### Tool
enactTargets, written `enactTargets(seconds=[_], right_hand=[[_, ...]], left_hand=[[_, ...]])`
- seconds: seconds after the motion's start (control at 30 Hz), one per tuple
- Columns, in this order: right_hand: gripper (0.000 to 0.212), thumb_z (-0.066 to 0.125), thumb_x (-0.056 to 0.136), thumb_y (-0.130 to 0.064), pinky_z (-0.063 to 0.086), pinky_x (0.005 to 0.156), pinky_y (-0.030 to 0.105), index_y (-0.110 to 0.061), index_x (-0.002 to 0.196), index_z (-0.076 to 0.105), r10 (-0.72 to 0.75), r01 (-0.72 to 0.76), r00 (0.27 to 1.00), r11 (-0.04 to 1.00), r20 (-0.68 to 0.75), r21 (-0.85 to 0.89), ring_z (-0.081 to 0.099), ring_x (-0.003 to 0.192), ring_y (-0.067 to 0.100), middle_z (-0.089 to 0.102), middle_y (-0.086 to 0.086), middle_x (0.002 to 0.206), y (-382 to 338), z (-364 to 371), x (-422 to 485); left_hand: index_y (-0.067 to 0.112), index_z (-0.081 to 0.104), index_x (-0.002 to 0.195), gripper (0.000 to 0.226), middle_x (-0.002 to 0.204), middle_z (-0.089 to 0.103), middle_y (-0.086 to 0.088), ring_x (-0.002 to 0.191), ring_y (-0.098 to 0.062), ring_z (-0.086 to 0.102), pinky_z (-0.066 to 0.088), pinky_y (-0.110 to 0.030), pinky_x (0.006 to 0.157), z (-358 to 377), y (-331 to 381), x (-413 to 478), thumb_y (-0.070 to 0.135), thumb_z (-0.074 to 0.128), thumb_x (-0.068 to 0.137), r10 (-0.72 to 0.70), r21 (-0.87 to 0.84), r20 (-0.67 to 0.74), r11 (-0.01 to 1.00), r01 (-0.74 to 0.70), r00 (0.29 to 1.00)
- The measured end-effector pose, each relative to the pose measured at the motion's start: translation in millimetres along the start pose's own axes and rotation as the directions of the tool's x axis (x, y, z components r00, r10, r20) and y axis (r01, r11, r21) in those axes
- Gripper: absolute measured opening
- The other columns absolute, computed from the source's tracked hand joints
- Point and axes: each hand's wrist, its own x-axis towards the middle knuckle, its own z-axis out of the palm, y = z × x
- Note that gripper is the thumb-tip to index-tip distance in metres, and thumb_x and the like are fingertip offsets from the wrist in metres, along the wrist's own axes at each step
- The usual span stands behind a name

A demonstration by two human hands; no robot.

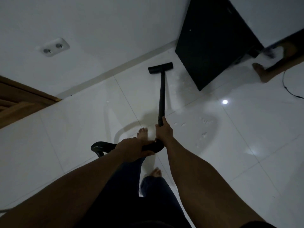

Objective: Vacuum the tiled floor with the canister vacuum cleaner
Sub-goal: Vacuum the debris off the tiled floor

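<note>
I hold the vacuum with both hands, and the whole tool lies away from me, toward the far side of the scene. The right hand [164, 131] is the farther one. Its fingers are curled round the near end of the wand [162, 94], with the thumb lying along the tube. The left hand [131, 148] is nearer to my body and a little to the left. It is closed round the curved handle [153, 147], where the hose [98, 146] comes out and bends down to the left. I cannot see the canister itself.

The long axis of the wand runs almost straight from near to far, leaning only slightly to the right at the far end. The head [160, 67] sits flat on the floor [230, 129] and lies across this axis. It is near the skirting [115, 71] and just left of the black cabinet [213, 40], and I think it touches neither of them.

Small pale specks [204, 134] lie on the tiles to the right of the wand, nearer to me than the head. In my judgement the next stroke is a pull back along the axis, then a swing to the right. The right hand steers this swing, because it is closer to the head. A thin cable [286, 84] and another person's foot [261, 71] are at the far right, well apart from the head, so the swing should stop before them.
</note>
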Motion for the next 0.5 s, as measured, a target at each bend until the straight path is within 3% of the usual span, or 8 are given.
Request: enactTargets(seconds=[0.07,0.2,0.27,0.33,0.43,0.5], right_hand=[[0.065,0.049,0.106,-0.030,0.054,0.093,0.037,-0.035,0.163,0.019,0.022,-0.021,1.000,0.999,-0.011,0.028,0.062,0.111,0.032,0.056,0.015,0.144,28,-3,-27],[0.063,0.047,0.108,-0.030,0.049,0.072,0.027,-0.032,0.164,0.018,0.056,-0.054,0.998,0.998,-0.041,0.044,0.056,0.082,0.016,0.057,0.012,0.142,83,-12,-78],[0.064,0.048,0.108,-0.032,0.059,0.069,0.034,-0.034,0.164,0.018,0.085,-0.080,0.995,0.992,-0.057,0.093,0.057,0.074,0.014,0.058,0.011,0.137,111,-13,-103],[0.064,0.048,0.107,-0.032,0.062,0.066,0.036,-0.035,0.163,0.018,0.125,-0.117,0.991,0.984,-0.054,0.134,0.062,0.075,0.019,0.059,0.010,0.130,128,-12,-122],[0.061,0.046,0.108,-0.031,0.048,0.042,0.018,-0.033,0.163,0.019,0.154,-0.142,0.986,0.974,-0.056,0.178,0.058,0.067,0.014,0.058,0.010,0.129,148,-13,-139],[0.060,0.045,0.109,-0.029,0.040,0.036,0.013,-0.032,0.163,0.020,0.151,-0.140,0.987,0.974,-0.047,0.177,0.054,0.064,0.010,0.057,0.011,0.137,158,-12,-145]], left_hand=[[0.049,0.028,0.149,0.058,0.132,0.061,-0.009,0.107,-0.023,0.064,0.047,-0.032,0.089,24,16,-19,0.065,0.041,0.094,0.012,-0.012,0.004,1.000,-0.012,1.000],[0.048,0.026,0.151,0.060,0.149,0.041,-0.022,0.119,-0.026,0.059,0.046,-0.032,0.094,63,48,-50,0.063,0.044,0.095,0.042,0.038,0.075,0.998,-0.045,0.996],[0.050,0.026,0.150,0.061,0.144,0.045,-0.025,0.123,-0.031,0.055,0.046,-0.037,0.096,82,65,-69,0.065,0.043,0.094,0.062,0.047,0.095,0.997,-0.067,0.994],[0.052,0.028,0.148,0.059,0.132,0.058,-0.015,0.117,-0.030,0.058,0.047,-0.039,0.094,97,75,-81,0.066,0.043,0.093,0.090,0.046,0.064,0.995,-0.093,0.994],[0.055,0.032,0.144,0.054,0.106,0.070,0.002,0.094,-0.018,0.065,0.052,-0.037,0.088,110,86,-96,0.067,0.044,0.093,0.103,0.051,0.032,0.993,-0.105,0.994],[0.053,0.034,0.144,0.054,0.090,0.066,0.010,0.083,-0.013,0.063,0.052,-0.035,0.084,113,91,-103,0.065,0.045,0.093,0.107,0.071,0.049,0.991,-0.110,0.993]])
